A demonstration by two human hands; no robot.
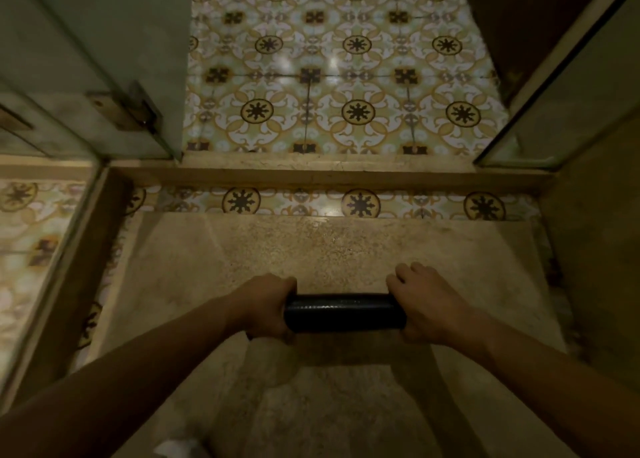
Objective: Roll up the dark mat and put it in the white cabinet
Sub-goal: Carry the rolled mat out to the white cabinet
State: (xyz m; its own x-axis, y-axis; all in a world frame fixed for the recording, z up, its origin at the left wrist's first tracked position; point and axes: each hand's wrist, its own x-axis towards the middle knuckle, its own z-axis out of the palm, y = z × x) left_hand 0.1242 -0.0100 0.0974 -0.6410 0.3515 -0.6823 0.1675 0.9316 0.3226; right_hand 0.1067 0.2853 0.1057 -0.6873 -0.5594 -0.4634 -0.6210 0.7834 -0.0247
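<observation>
Two hands held one dark mat. The mat was rolled up tight into one short, fat tube, and it lay sideways between the hands. The left hand was wrapped around the left end of the roll, with its fingers curled over the top. The right hand held the right end, with its palm pressed on that end and its fingers bent over the top, a little lifted. Both hands were gripping the roll, one at each end. Two bare arms reached in from the bottom corners of the view.

The roll was above a plain, sandy-coloured slab with tiny speckles on it. I could not tell if the roll touched the slab or was held just over it. A dark shadow lay on the slab under the roll.

Past the slab ran one thin strip of patterned tile with three dark star shapes in rings. Next came one long, plain step edge that ran from side to side. Beyond it was a patterned floor with yellow swirls and many dark stars.

One pale door stood at the left, with one metal hinge on it. One more panel stood at the right.
</observation>
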